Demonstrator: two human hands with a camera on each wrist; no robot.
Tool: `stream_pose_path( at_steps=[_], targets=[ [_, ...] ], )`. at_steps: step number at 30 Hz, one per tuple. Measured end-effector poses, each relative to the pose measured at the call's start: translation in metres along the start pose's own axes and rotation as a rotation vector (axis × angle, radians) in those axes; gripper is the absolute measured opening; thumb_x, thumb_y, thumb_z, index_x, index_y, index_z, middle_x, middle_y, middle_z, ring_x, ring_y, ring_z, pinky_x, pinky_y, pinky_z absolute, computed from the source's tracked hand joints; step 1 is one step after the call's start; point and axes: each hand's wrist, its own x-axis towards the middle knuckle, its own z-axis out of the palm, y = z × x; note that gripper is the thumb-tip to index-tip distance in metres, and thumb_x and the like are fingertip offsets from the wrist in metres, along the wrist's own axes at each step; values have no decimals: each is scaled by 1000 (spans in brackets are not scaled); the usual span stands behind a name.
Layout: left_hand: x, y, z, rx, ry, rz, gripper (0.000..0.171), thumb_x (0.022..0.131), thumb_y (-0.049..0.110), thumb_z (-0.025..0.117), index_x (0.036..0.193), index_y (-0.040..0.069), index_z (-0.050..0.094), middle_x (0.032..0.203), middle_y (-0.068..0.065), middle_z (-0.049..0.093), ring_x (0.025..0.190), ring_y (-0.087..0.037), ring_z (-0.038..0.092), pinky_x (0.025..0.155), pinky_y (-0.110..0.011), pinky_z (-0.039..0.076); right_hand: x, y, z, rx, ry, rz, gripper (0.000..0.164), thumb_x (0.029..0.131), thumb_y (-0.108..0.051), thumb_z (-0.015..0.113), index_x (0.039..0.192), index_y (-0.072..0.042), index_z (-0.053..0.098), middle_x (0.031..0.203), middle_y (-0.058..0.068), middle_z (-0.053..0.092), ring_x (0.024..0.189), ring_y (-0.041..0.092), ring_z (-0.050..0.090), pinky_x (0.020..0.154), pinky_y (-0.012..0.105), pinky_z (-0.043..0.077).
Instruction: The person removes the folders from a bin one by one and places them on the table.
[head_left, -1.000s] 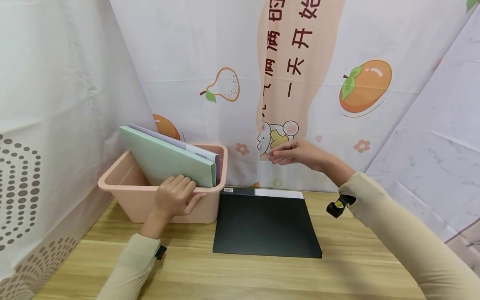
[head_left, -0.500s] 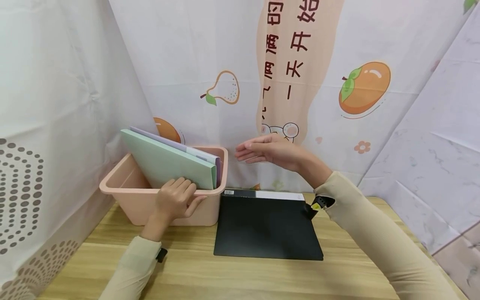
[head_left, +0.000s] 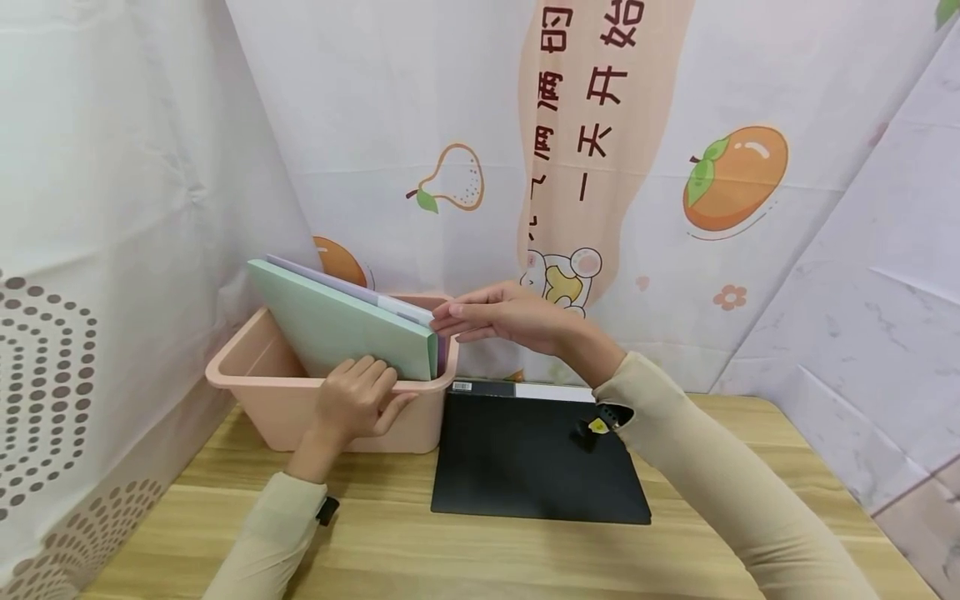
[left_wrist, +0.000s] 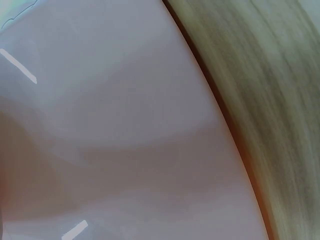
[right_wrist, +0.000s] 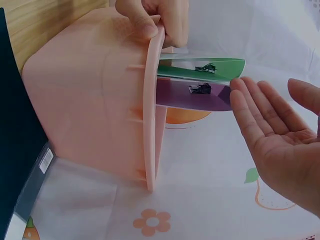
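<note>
A pink plastic bin (head_left: 393, 423) stands at the left of the table. Two file folders lean inside it, a mint green one (head_left: 345, 321) in front and a purple one (head_left: 330, 279) behind. My left hand (head_left: 354, 400) grips the bin's front rim, fingers over the edge and thumb outside, as the right wrist view shows. My right hand (head_left: 517, 318) has its fingers extended, fingertips right at the upper right corner of the purple folder. Between those fingers and the thumb nothing is held. The left wrist view shows mostly the bin's wall (left_wrist: 130, 110) close up.
A black file folder (head_left: 540, 462) lies flat on the wooden table (head_left: 480, 554), just right of the bin. Printed white cloth (head_left: 367, 100) hangs behind the table and along both sides.
My right hand has moved left, from above the black folder to the corner of the folders in the bin. My left hand keeps its grip on the rim.
</note>
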Motion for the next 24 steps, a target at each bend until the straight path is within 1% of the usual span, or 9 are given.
stream_pose_path(
  at_steps=[3, 5, 10, 14, 16, 20, 24],
  targets=[
    [0, 1, 0, 1, 3, -4, 51, 103, 43, 48, 68, 6, 52, 58, -6, 49, 51, -23, 49, 44, -32, 38, 3, -2, 2, -1, 23, 20, 36, 107, -13, 51, 137, 5, 59, 136, 19, 65, 130, 30, 62, 114, 51, 43],
    [0, 1, 0, 3, 5, -6, 51, 102, 43, 48, 68, 6, 52, 59, -6, 50, 51, -23, 50, 44, -32, 38, 4, -4, 4, -7, 38, 34, 36, 106, -13, 52, 136, 5, 60, 135, 19, 66, 128, 28, 64, 114, 51, 42],
    [0, 1, 0, 0, 7, -9, 51, 102, 44, 49, 69, 6, 53, 59, -7, 51, 51, -23, 50, 45, -33, 39, 5, -8, 8, -37, 87, 61, 35, 105, -13, 54, 135, 3, 62, 133, 18, 67, 128, 28, 64, 110, 44, 47],
    [0, 1, 0, -5, 3, -8, 51, 102, 44, 49, 68, 6, 53, 59, -6, 50, 51, -23, 50, 45, -33, 39, 4, -9, 11, -48, 142, 84, 35, 105, -14, 55, 135, 2, 62, 133, 18, 67, 128, 30, 63, 109, 42, 49],
    [0, 1, -1, -4, 2, -8, 51, 102, 44, 49, 69, 6, 53, 59, -6, 50, 51, -23, 50, 45, -33, 39, 4, -8, 13, -38, 159, 94, 36, 104, -14, 56, 136, 3, 61, 133, 18, 67, 130, 33, 62, 108, 41, 49],
    [1, 1, -1, -4, 0, -8, 51, 103, 45, 48, 68, 7, 53, 59, -6, 49, 51, -22, 49, 45, -32, 38, 3, -4, 15, 12, 174, 118, 38, 104, -14, 57, 138, 3, 59, 135, 19, 65, 132, 34, 60, 110, 44, 47],
    [1, 1, -1, -7, -8, -11, 52, 103, 45, 47, 68, 7, 53, 58, -6, 49, 50, -22, 49, 44, -32, 38, 4, -3, 16, 71, 213, 124, 41, 104, -12, 55, 143, 4, 54, 143, 19, 60, 136, 31, 57, 113, 44, 44]
  ],
)
